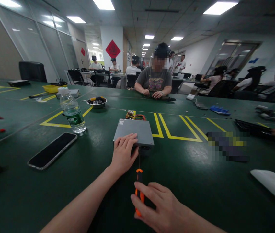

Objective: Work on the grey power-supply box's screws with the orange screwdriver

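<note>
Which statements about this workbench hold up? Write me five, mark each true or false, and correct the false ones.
1. The bare left hand rests on a flat grey metal box. True.
2. The bare right hand holds a slim, straight screwdriver with a solid blue handle. False: its handle is orange and black.
3. A clear plastic bottle with a green label stands beside a flat, rectangular, black-screened phone. True.
4. A bundle of thin multicoloured wires lies at the near side of the box. False: the bundle is at the far side.
5. The small round metal bowl is empty. False: several things lie in it, including a yellow-and-black-handled tool.
</note>
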Demonstrator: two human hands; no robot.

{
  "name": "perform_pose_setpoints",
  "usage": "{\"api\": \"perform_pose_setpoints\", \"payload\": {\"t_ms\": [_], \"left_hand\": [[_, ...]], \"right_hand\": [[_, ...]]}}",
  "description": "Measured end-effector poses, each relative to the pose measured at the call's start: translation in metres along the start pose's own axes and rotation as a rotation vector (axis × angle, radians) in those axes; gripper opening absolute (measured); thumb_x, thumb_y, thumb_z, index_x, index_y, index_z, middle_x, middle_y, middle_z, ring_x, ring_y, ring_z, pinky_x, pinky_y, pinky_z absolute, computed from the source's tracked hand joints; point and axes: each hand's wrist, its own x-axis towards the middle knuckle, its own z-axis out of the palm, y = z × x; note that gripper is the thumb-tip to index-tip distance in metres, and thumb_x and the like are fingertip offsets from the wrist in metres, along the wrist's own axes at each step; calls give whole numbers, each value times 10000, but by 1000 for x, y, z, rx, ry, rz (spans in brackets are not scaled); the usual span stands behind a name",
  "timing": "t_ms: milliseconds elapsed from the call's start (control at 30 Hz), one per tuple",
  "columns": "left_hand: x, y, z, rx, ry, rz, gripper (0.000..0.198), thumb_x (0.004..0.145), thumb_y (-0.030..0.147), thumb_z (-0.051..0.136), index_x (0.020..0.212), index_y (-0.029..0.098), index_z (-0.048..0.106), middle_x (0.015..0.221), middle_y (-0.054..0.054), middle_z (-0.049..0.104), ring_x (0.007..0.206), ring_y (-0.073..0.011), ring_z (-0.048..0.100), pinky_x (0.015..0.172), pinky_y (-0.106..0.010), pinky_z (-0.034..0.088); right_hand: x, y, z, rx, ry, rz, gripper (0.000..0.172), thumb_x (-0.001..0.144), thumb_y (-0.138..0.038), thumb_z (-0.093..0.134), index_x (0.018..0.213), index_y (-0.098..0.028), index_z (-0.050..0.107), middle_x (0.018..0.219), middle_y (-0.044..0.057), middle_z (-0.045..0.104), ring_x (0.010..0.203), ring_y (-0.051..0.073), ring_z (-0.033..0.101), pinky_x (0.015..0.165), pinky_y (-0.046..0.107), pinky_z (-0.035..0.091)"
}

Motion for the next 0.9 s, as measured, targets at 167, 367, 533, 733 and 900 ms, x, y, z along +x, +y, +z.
{"api": "perform_pose_setpoints", "payload": {"t_ms": [167, 367, 533, 733, 900], "left_hand": [[0, 0, 0, 6, -1, -5, 185, 830, 212, 491, 1014, 226, 501, 1202, -36, 580, 1140, -201, 487, 934, -403, 303], [0, 0, 0, 1, 2, -13, 186, 827, 216, 496, 1013, 225, 505, 1202, -45, 579, 1133, -209, 491, 929, -410, 304], [1, 1, 0, -10, 13, -3, 190, 819, 207, 506, 1008, 222, 510, 1191, -41, 585, 1131, -197, 493, 923, -397, 320], [0, 1, 1, -32, 21, -16, 190, 821, 191, 500, 1009, 221, 509, 1186, -46, 585, 1134, -207, 489, 930, -412, 306], [0, 2, 0, -26, 18, -16, 182, 821, 184, 497, 998, 222, 519, 1184, -43, 586, 1133, -208, 488, 924, -406, 312]], "right_hand": [[-2, -1, 6, -35, 111, -29, 80, 794, -194, 597, 744, -134, 581, 947, 160, 670, 650, 136, 617, 586, 256, 495], [-2, -5, 5, -70, 23, 7, 147, 838, -157, 492, 931, -90, 583, 967, 175, 663, 816, 182, 647, 735, 281, 520], [0, -17, 1, -283, 6, 157, 194, 845, -78, 397, 950, -49, 558, 1077, 289, 589, 959, 253, 619, 731, 300, 528], [-5, -25, 9, -476, 40, 500, 273, 909, -139, 256, 888, -118, 527, 851, 202, 661, 559, 218, 665, 437, 276, 527], [-12, -32, 28, -37, 155, 825, 364, 918, -337, 343, 1188, -98, 394, 847, 136, 673, 550, 183, 667, 386, 190, 496]]}}
